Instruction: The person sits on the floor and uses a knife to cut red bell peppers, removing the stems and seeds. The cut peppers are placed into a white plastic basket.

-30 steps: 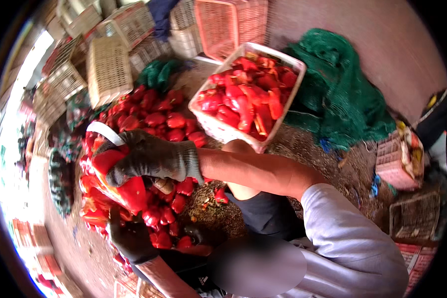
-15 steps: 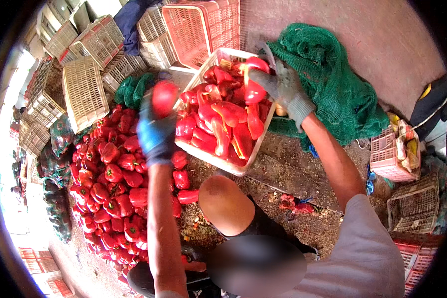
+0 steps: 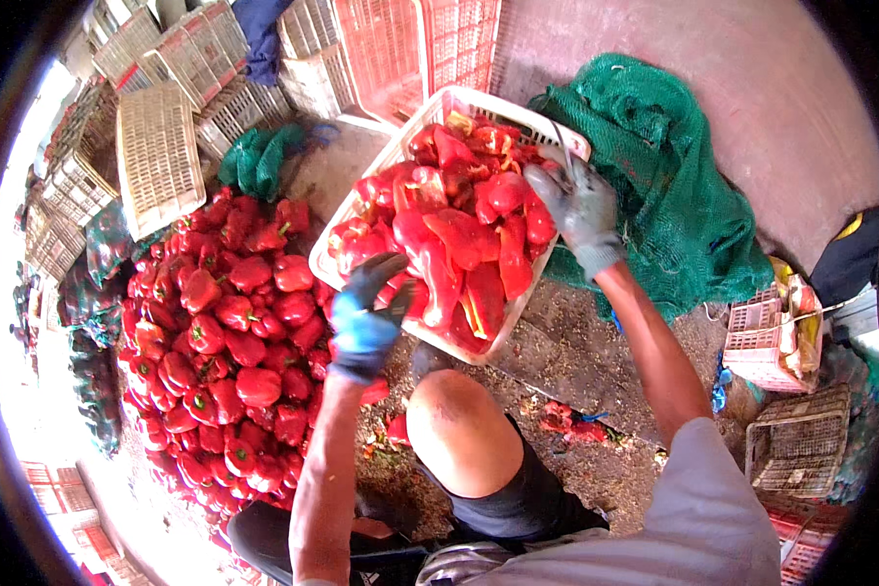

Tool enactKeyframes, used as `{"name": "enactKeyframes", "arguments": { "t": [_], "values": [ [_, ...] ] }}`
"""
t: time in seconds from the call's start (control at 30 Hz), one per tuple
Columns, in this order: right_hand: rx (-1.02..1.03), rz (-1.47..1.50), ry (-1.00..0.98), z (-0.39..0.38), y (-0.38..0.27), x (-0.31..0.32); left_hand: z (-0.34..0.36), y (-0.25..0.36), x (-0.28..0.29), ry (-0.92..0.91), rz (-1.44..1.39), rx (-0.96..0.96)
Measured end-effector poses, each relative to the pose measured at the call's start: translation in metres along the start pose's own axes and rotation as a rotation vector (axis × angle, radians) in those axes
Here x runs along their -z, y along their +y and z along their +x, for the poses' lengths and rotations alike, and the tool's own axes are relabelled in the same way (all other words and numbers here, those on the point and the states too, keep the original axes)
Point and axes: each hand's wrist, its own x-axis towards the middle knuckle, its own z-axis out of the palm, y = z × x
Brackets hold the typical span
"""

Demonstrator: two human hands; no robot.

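A white plastic crate (image 3: 490,107) is heaped with cut red pepper pieces (image 3: 457,234). My left hand (image 3: 369,313), in a dark and blue glove, is empty, fingers apart and slightly curled, at the crate's near left corner. My right hand (image 3: 581,205), in a grey glove at the crate's right edge, grips a knife with a thin blade (image 3: 563,142) pointing up past the rim; its handle is mostly hidden by the fingers. A large pile of whole red peppers (image 3: 234,361) lies on the floor left of the crate, beside my bare knee (image 3: 459,430).
Stacked plastic crates (image 3: 156,151) stand at back left, a pink crate (image 3: 454,44) behind. Green mesh netting (image 3: 654,176) lies right of the filled crate. A crate with yellow contents (image 3: 757,337) and a slatted crate (image 3: 796,439) sit at right. Filled mesh sacks (image 3: 98,381) line the left.
Both hands moved from over the pepper pile to the crate. The pepper my left hand held half a second ago is gone from it. My right hand, still with the knife, is at the rim.
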Motion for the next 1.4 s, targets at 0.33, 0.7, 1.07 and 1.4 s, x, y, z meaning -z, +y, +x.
{"name": "enactKeyframes", "arguments": {
  "t": [0.33,0.7,1.07,1.4],
  "values": [
    [0.161,-0.451,-0.274,0.047,0.119,-0.098,-0.226,-0.152,0.133,0.85,-0.012,1.049],
    [0.013,-0.143,-0.29,0.026,0.104,-0.107,-0.301,-0.165,-0.031,-0.44,1.168,0.434],
    [-0.05,0.124,-0.368,0.042,0.141,-0.111,-0.255,-0.19,0.034,0.14,-0.083,0.988],
    [0.075,0.548,-0.708,-0.004,-0.198,-0.062,-0.164,-0.037,0.206,0.329,-0.274,0.864]
  ]
}}
